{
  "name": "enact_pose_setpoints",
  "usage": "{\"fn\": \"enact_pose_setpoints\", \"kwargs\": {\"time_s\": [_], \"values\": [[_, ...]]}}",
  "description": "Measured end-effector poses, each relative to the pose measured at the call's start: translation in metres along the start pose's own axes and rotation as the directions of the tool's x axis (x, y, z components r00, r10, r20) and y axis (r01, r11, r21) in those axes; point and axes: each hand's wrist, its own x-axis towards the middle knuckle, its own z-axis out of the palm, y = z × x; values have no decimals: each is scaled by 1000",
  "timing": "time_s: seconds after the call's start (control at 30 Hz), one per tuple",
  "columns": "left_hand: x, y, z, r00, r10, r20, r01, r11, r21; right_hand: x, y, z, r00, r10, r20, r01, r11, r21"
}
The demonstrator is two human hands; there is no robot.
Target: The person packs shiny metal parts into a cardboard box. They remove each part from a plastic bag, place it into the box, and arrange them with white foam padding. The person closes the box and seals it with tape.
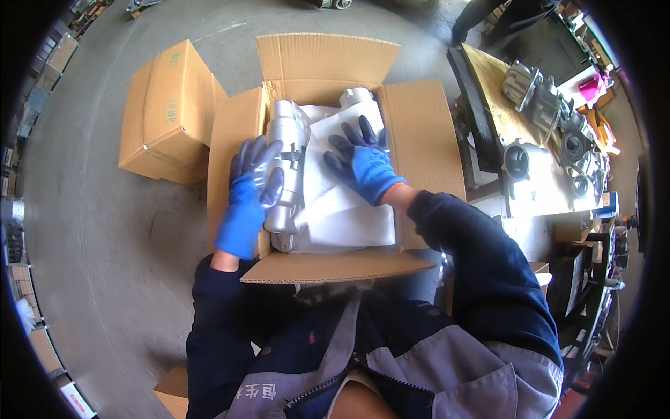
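In front of me stands an open cardboard box (328,267) with its flaps folded outward. Along its left inside lies a long silver-grey metal casting (285,209), and the end of another metal part (354,96) shows at the far right corner. White foam sheets (349,222) cover the rest of the contents. My left hand (252,174), in a blue glove with a dark palm, is at the box's left side, fingers apart, beside the casting. My right hand (364,157), gloved alike, lies spread on the foam sheet. What is under the foam is hidden.
A closed cardboard box (164,115) stands on the floor to the left. At right, a wooden-topped workbench (488,91) holds several metal castings (534,98). A person's legs (506,24) show beyond it. Part of another carton (173,392) is at lower left.
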Motion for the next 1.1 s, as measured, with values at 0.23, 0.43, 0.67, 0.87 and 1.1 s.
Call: {"fn": "enact_pose_setpoints", "kwargs": {"time_s": [0.23,0.43,0.67,0.87,1.1], "values": [[-8,38,17,995,57,77,-78,947,312,-34,28,13,952,-123,-282,116,992,-41],[-9,17,25,989,-118,94,135,971,-197,-8,25,-3,935,-89,-342,100,995,14],[-30,107,-143,974,-48,222,186,726,-662,-22,33,-38,964,-130,-233,201,928,314],[-69,171,-119,990,133,53,-144,922,361,12,21,-89,927,-84,-365,166,965,202],[-21,158,-89,980,191,55,-198,901,385,119,34,-122,800,-245,-548,121,960,-253]]}}
